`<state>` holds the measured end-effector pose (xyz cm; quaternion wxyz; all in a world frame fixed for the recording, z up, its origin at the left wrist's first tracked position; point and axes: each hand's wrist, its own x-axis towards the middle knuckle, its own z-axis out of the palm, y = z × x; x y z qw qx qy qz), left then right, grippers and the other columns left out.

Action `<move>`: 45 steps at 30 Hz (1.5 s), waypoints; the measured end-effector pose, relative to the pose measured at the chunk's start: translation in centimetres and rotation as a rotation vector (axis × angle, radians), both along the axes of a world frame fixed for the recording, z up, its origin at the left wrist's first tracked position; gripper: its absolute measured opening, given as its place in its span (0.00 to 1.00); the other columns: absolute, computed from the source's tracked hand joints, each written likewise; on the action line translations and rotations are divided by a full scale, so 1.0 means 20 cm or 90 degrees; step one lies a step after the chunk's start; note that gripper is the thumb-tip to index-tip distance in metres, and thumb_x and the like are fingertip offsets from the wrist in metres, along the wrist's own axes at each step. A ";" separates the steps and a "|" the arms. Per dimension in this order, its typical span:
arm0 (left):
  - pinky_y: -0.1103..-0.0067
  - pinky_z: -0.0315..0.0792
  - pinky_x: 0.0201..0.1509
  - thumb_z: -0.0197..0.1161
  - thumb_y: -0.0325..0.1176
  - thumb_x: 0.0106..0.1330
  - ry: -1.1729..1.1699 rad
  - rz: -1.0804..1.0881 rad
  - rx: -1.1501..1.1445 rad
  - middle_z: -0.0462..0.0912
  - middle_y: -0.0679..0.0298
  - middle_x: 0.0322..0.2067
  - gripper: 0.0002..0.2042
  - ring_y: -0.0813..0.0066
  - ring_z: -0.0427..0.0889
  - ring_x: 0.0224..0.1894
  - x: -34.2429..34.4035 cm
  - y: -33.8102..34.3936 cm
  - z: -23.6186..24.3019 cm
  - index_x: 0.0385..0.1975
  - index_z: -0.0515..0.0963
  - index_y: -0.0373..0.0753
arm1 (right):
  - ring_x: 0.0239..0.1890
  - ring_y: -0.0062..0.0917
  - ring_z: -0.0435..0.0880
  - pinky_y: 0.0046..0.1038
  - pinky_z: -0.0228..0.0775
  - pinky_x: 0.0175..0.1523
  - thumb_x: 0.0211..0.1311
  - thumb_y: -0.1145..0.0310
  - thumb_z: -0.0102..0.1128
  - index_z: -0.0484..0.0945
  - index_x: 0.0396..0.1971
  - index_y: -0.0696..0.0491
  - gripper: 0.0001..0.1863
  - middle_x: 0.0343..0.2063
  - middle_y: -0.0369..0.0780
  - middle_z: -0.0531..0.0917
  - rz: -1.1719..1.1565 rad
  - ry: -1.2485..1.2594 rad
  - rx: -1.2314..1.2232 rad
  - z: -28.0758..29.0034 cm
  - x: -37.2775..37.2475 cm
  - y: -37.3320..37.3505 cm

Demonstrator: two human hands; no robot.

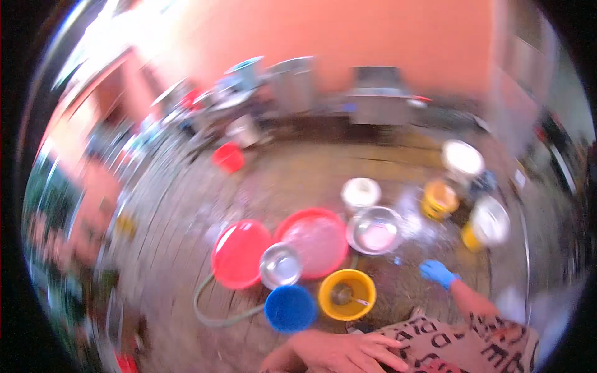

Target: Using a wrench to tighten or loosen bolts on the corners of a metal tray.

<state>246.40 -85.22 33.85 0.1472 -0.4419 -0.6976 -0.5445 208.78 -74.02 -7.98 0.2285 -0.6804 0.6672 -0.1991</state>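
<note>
The bare left hand (351, 352) is held, fingers spread, over patterned clothing (435, 351) before the yellow bucket (364, 283). Left of the bucket, a blue tub (290, 309) is set. The gloved right hand (439, 274) is seen to the bucket's right, apart from the left; whether anything is gripped cannot be told. Beyond and left of the bucket, red basins (237, 255) are placed.
</note>
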 end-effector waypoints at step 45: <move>0.57 0.50 0.62 0.44 0.29 0.60 -0.152 -0.839 -0.161 0.71 0.59 0.39 0.09 0.58 0.64 0.56 -3.73 1.22 -0.44 0.35 0.72 0.37 | 0.30 0.22 0.76 0.26 0.68 0.39 0.57 0.60 0.50 0.77 0.34 0.57 0.15 0.27 0.39 0.80 -1.262 -0.414 0.090 -0.10 -0.90 2.59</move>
